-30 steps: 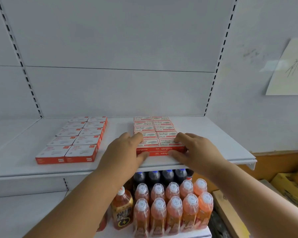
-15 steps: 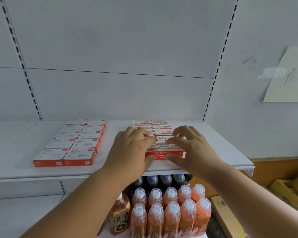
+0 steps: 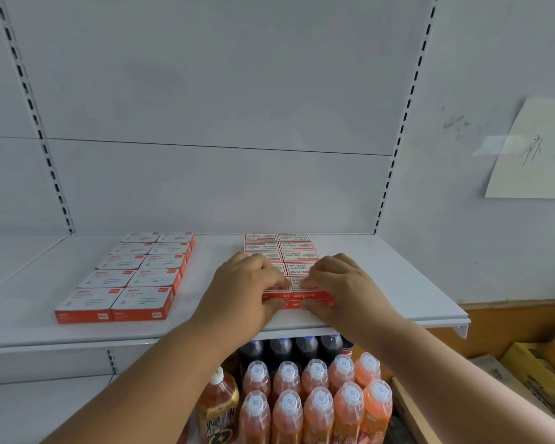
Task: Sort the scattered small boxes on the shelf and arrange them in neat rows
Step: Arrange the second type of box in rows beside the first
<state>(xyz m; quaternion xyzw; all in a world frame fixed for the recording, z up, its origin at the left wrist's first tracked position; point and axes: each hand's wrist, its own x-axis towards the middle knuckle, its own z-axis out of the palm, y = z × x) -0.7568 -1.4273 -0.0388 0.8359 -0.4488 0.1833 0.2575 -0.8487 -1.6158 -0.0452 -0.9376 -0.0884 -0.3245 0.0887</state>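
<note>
- White metal shelf [image 3: 398,283] carries two blocks of small red-and-white boxes.
- Right-hand block of boxes [image 3: 293,251] runs from the back wall to near the shelf's front edge, two wide.
- Left hand [image 3: 241,293] and right hand [image 3: 346,290] pinch the front boxes [image 3: 298,296], curled fingers on top, thumbs against the red front faces.
- Left-hand block [image 3: 132,280] sits well apart, untouched.

Two neat double rows of red-white small boxes [image 3: 293,254] on white shelf [image 3: 398,283]
</note>
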